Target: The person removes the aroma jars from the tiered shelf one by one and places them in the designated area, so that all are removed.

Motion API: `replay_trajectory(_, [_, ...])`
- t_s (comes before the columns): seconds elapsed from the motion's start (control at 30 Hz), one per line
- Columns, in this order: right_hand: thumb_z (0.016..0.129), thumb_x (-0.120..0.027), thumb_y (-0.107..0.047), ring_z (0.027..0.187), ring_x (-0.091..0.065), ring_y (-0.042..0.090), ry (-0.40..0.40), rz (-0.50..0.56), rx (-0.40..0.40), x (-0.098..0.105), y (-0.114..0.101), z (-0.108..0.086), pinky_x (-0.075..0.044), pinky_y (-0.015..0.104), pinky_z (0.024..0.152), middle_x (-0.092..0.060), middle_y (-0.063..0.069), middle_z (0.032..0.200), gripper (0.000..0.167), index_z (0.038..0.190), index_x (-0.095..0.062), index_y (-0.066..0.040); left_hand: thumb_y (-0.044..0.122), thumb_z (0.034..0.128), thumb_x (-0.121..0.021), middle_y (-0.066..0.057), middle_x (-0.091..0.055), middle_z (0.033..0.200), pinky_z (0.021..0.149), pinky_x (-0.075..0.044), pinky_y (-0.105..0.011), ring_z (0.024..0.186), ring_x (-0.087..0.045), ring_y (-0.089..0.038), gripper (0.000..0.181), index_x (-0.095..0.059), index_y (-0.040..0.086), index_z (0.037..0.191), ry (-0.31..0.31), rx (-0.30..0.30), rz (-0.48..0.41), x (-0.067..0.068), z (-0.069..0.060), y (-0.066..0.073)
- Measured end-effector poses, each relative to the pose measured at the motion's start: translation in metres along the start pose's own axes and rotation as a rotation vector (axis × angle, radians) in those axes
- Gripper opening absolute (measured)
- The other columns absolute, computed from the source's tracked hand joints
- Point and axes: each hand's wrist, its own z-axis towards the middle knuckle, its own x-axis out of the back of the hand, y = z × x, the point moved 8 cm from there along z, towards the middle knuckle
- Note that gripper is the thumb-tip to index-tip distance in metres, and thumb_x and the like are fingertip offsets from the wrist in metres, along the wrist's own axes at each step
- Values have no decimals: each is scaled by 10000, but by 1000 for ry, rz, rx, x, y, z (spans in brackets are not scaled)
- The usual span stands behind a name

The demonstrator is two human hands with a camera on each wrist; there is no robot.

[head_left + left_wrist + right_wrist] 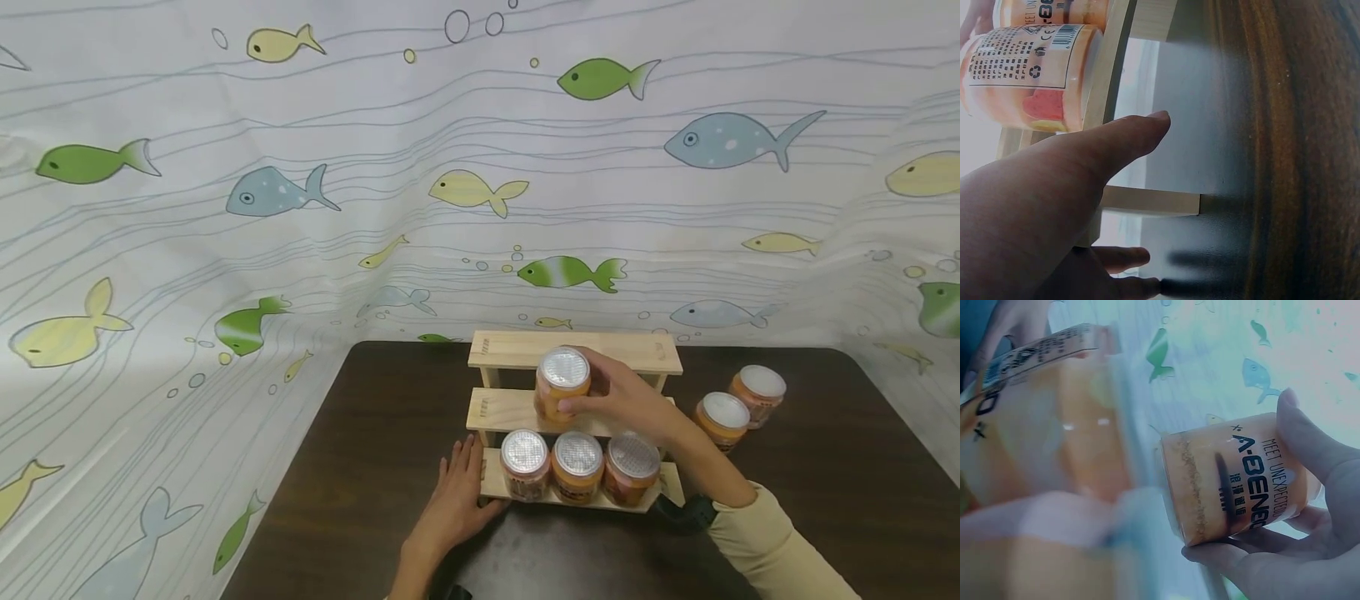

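The right hand point(618, 397) grips a jar point(556, 398) at the middle step of the wooden rack point(501, 353). The left hand point(456, 498), fingers extended, touches the rack's left end, a wide stretch of bench point(360, 467) running leftward to its edge; two other jars point(761, 385) stand toward the right edge.

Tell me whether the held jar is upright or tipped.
Upright: the head view shows the jar in the right hand with its silvery top uppermost.

Orange printed jar point(557, 393), silvery top upward, upright in the right hand point(626, 398) at the middle step, pale three-step wooden stand point(504, 410), left hand point(459, 500) at its near left end, three similar jars point(576, 477) along its near, lowest step
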Motion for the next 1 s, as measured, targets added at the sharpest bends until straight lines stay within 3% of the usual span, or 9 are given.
replay_trajectory(0.23, [994,-836,-161,1427,-595,378,1,-48,24,9,-13,-10,-522,252,1099,-637,153,1490,693,1598,-508,-78,274,926,-896,-402,-301,1708,1240,-238,-810,1589,-267,-637,1035,-288,-132,1660,-47,53,26,4,2,3])
replay_trajectory(0.6, [1007,-819,-158,1389,-608,411,87,-117,-37,41,-13,-42,-569,246,1008,-617,200,1506,761,1655,-436,-48,274,920,-903,-397,-307,1709,1242,-245,-805,1591,-271,-630,1041,-292,-130,1660,-53,56,34,2,5,4])
replay_trajectory(0.73, [1011,-803,-104,1344,-644,229,133,-160,-23,58,-15,-58,-581,235,981,-616,179,1490,759,1662,-421,-25,257,921,-904,-401,-297,1711,1245,-241,-803,1593,-265,-631,1041,-284,-129,1663,-52,61,32,2,5,4])
replay_trajectory(0.87, [1001,-799,-51,1265,-639,-5,167,-145,-12,72,-14,-72,-584,205,962,-645,24,1434,762,1657,-415,-2,257,916,-909,-401,-302,1708,1239,-244,-808,1589,-269,-635,1036,-296,-128,1657,-52,61,33,2,4,5])
replay_trajectory(1.0, [1003,-775,0,1258,-638,-23,184,-117,6,81,-14,-81,-579,192,964,-663,-97,1391,758,1662,-400,4,275,916,-908,-401,-312,1704,1235,-248,-812,1589,-274,-632,1037,-302,-123,1657,-42,54,33,2,2,5])
